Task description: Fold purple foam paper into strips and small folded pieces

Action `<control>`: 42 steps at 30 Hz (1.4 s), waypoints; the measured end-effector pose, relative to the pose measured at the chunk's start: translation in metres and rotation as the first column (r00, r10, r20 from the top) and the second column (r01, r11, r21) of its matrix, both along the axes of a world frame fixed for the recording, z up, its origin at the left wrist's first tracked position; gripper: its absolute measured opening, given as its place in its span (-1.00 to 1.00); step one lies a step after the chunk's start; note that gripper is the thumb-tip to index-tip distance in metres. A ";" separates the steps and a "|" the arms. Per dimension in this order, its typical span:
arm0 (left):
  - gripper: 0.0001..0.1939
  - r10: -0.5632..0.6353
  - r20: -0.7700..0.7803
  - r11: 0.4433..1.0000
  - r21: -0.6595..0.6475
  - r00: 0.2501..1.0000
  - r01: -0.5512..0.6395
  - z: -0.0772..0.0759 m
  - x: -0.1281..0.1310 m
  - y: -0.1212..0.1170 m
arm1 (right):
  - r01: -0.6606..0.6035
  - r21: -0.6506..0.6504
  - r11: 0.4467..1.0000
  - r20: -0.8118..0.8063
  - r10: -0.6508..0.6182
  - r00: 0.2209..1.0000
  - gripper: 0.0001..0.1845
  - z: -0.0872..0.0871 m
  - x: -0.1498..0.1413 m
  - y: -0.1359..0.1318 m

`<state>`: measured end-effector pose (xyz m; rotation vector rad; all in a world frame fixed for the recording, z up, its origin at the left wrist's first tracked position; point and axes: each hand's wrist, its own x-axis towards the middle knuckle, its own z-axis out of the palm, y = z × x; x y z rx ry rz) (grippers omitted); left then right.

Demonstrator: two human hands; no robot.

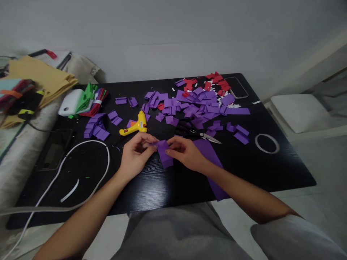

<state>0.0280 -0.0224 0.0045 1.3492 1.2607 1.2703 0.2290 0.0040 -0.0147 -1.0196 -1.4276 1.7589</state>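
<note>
Both my hands meet over the middle of a black table and pinch a small folded purple paper piece. My left hand grips its left end with closed fingers. My right hand holds its right side, thumb on top. A long purple paper strip lies under my right wrist. Black-handled scissors lie just beyond my right hand. A yellow glue gun rests just beyond my left hand.
Many cut purple pieces and some red ones litter the far side. A purple stack sits left. A white cable loops at left. A tape ring lies right. Coloured sheets and a phone sit behind.
</note>
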 end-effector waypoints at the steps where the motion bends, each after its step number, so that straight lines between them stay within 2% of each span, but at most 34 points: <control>1: -0.80 -0.022 0.001 0.999 0.028 1.000 0.022 -0.001 -0.001 0.000 | 0.021 0.018 1.000 -0.003 -0.020 1.000 -0.75 0.001 0.000 0.000; 5: -0.96 -0.096 -0.128 0.971 0.206 0.987 0.121 0.000 -0.005 -0.003 | 0.095 0.090 0.991 -0.037 -0.092 0.995 -0.81 0.005 0.002 0.000; 10: -0.81 -0.081 -0.349 0.902 0.373 0.934 0.217 0.009 -0.008 -0.010 | 0.114 0.111 0.987 -0.093 -0.104 0.990 -0.88 0.010 0.003 -0.002; 13: -0.79 -0.093 -0.350 0.862 0.440 0.932 0.251 0.010 -0.007 -0.011 | 0.112 0.121 0.986 -0.140 -0.095 0.986 -0.87 0.010 0.004 -0.002; 17: -0.73 -0.086 -0.285 0.819 0.525 0.955 0.231 0.005 -0.004 -0.008 | 0.109 0.144 0.984 -0.172 -0.083 0.982 -0.84 0.009 0.006 -0.001; 23: -0.81 -0.064 -0.368 0.844 0.476 0.928 0.247 0.004 -0.002 -0.005 | 0.172 0.213 0.962 -0.128 -0.147 0.981 -0.83 0.010 0.006 -0.004; 27: -0.88 -0.040 -0.410 0.885 0.409 0.911 0.223 0.003 -0.003 -0.005 | 0.194 0.190 0.962 -0.133 -0.171 0.976 -0.67 0.010 0.005 -0.004; 32: -0.92 -0.090 -0.386 0.916 0.330 0.918 0.229 -0.001 -0.004 -0.006 | 0.181 0.219 0.959 -0.144 -0.151 0.978 -0.82 0.008 0.004 -0.002; 37: -0.94 -0.114 -0.337 0.934 0.284 0.935 0.216 -0.003 -0.002 -0.006 | 0.182 0.216 0.959 -0.134 -0.155 0.979 -0.85 0.007 0.004 -0.002; 42: -0.91 -0.075 -0.299 0.948 0.275 0.951 0.162 -0.006 -0.001 -0.005 | 0.140 0.224 0.964 -0.138 -0.111 0.984 -0.86 0.011 0.005 -0.004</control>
